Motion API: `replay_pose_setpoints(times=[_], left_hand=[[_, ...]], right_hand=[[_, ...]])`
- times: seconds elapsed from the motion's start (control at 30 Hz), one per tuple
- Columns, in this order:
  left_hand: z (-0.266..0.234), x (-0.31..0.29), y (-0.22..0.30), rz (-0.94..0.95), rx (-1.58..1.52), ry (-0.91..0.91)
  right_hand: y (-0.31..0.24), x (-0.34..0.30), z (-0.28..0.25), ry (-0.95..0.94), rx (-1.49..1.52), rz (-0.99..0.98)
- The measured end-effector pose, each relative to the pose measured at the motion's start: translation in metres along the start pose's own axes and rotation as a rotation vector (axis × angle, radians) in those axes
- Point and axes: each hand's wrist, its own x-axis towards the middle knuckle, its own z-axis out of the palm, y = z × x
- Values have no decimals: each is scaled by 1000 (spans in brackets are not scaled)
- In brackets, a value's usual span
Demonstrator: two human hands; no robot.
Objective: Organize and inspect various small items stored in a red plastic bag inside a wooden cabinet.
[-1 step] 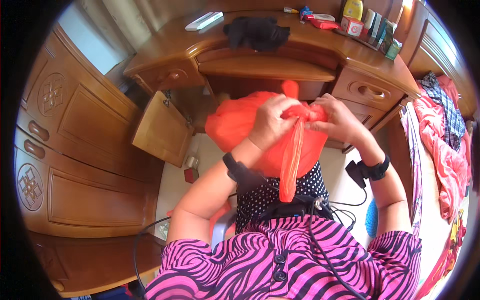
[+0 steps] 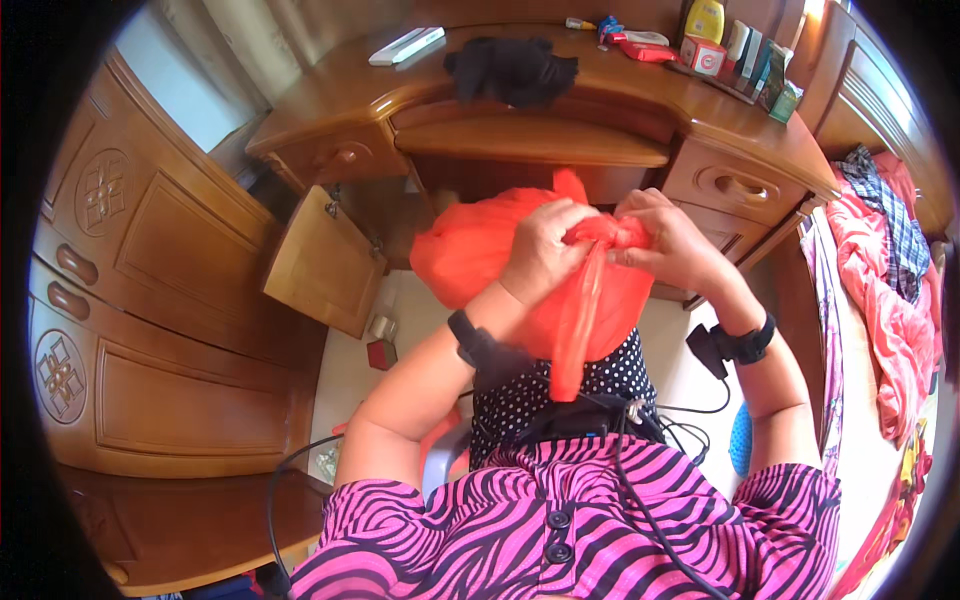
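A full, bulging red plastic bag (image 2: 470, 245) rests in front of me, above my knees. Its neck is bunched and twisted between my two hands. My left hand (image 2: 545, 250) is closed on the gathered plastic from the left. From the right, the curled fingers and thumb of my right hand (image 2: 668, 235) grip the same neck. A long loose strip of the bag (image 2: 570, 350) hangs down toward my waist, and a short end sticks up beyond the fingers. What the bag contains is hidden.
Ahead stands a curved wooden desk (image 2: 620, 95) with a black cloth (image 2: 510, 70) and several small packages. A cabinet door (image 2: 325, 262) hangs ajar at left, near a small red box (image 2: 381, 354) on the floor. At right is a bed with crumpled clothes (image 2: 870, 260). Cables run around my waist.
The loose strip's lower end has swung slightly left. The short upper end has also shifted a little left. Both hands keep their grip on the neck.
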Motion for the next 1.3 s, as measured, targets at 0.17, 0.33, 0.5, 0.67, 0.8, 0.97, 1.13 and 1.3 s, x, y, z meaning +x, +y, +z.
replay_pose_setpoints(times=[0.17, 0.33, 0.5, 0.67, 0.8, 0.97, 1.13, 1.3], left_hand=[[-11, -26, -19, -326, -183, -121], [-25, -5, -13, -165, -80, -91], [-15, 47, -23, -67, -230, 63], [-24, 29, -14, -122, -311, -17], [-32, -4, -17, -285, -366, -6], [-35, -18, -6, -515, -624, 6], [-29, -27, -12, -353, -267, -144], [-40, -68, -25, -591, -410, -168]], right_hand=[[2, -6, 11, 31, 449, 230], [17, -9, 6, 306, 810, 359], [21, 25, -7, 591, 1584, 445], [43, 9, -1, 585, 1468, 414], [43, -4, 17, 492, 1412, 549], [2, 1, 13, 113, 860, 406], [4, 3, 26, -169, 490, 325], [47, -36, 27, 232, 1197, 594]])
